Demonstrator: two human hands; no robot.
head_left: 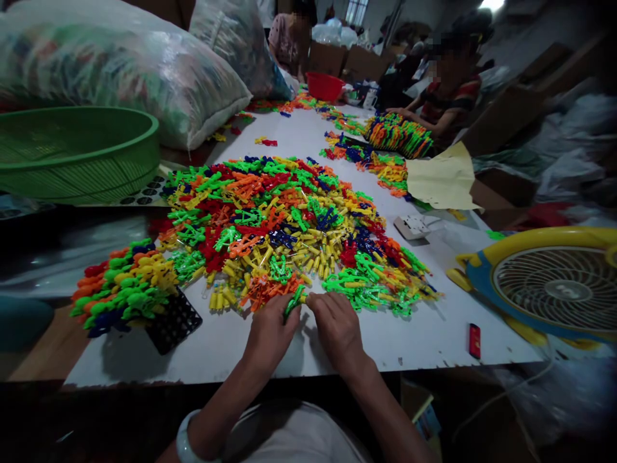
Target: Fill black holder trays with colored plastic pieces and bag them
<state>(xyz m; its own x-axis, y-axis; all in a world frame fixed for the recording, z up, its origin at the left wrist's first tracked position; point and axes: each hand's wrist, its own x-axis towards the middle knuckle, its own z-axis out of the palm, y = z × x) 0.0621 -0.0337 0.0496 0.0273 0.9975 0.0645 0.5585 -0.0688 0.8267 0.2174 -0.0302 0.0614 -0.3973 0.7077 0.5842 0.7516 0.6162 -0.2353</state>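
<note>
At the near edge of the pile, my left hand (268,329) is closed on a small green plastic toy piece (293,302). My right hand (337,326) pinches at a small yellow cylinder (303,298) that meets the green piece; my fingertips hide part of it. Just beyond both hands spreads a heap of plastic toy pieces (270,212) in green, orange, red, blue and yellow. Many yellow cylinders (313,247) lie in its middle. Left of my hands, a stack of coloured pieces (128,283) rests on a black perforated tray (176,325).
A green basket (80,145) and stuffed clear bags (144,64) stand at the left. On the right are a yellow-and-blue fan (559,283), a red lighter-like object (474,341), a power strip (412,227) and yellow paper (443,177). A co-worker (448,96) handles pieces across the table.
</note>
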